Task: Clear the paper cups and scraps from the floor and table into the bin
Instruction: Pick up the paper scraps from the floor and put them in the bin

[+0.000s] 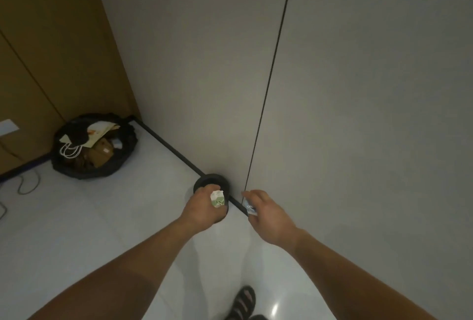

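My left hand (202,211) grips a crumpled white and green paper cup (217,199) right over a small round black bin (210,181) that stands on the floor against the grey wall. My right hand (266,213) is beside it to the right and holds a crumpled white and blue paper scrap (248,206); most of the scrap is hidden by the fingers. A larger bin lined with a black bag (93,145), full of paper bags and cardboard, stands in the corner at the left.
Grey wall panels (332,89) rise straight ahead, with a black skirting strip (166,143) at the floor. Brown cabinet doors (51,51) stand on the left. A cable (25,184) trails on the white floor. My sandalled foot (244,303) is at the bottom.
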`<action>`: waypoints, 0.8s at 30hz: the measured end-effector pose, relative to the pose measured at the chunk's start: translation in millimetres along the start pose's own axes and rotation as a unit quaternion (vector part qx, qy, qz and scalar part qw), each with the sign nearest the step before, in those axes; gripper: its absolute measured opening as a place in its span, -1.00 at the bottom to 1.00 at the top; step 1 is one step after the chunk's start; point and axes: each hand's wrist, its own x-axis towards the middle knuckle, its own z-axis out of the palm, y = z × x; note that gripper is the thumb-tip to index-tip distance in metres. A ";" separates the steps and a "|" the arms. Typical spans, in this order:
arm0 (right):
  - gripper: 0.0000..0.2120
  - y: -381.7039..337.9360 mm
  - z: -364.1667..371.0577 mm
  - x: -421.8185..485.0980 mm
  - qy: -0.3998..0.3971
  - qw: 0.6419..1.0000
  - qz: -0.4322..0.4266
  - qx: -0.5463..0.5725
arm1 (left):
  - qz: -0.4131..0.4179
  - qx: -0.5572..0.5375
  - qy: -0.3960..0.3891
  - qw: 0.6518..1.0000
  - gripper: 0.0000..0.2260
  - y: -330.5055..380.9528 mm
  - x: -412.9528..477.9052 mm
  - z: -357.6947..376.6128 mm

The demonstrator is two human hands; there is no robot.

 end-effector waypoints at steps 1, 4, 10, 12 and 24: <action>-0.46 3.4 -1.0 18.4 -0.002 1.000 0.000 0.000 | -0.002 0.002 -0.003 1.000 -0.46 0.5 17.1 -3.5; -0.47 13.0 -4.1 78.5 0.005 1.000 -0.001 0.008 | -0.006 0.009 -0.003 1.000 -0.45 2.2 69.8 -16.8; -0.46 20.9 -9.1 182.9 -0.028 0.999 -0.011 0.026 | -0.018 0.014 0.008 1.000 -0.53 2.6 166.5 -55.0; -0.46 24.2 -7.5 210.4 -0.030 0.999 0.000 0.028 | -0.026 0.003 0.000 1.000 -0.49 -2.3 196.6 -62.7; -0.48 31.1 64.9 342.5 -0.073 0.973 0.195 0.099 | -0.031 0.062 -0.186 0.980 -0.48 -82.4 382.3 -65.1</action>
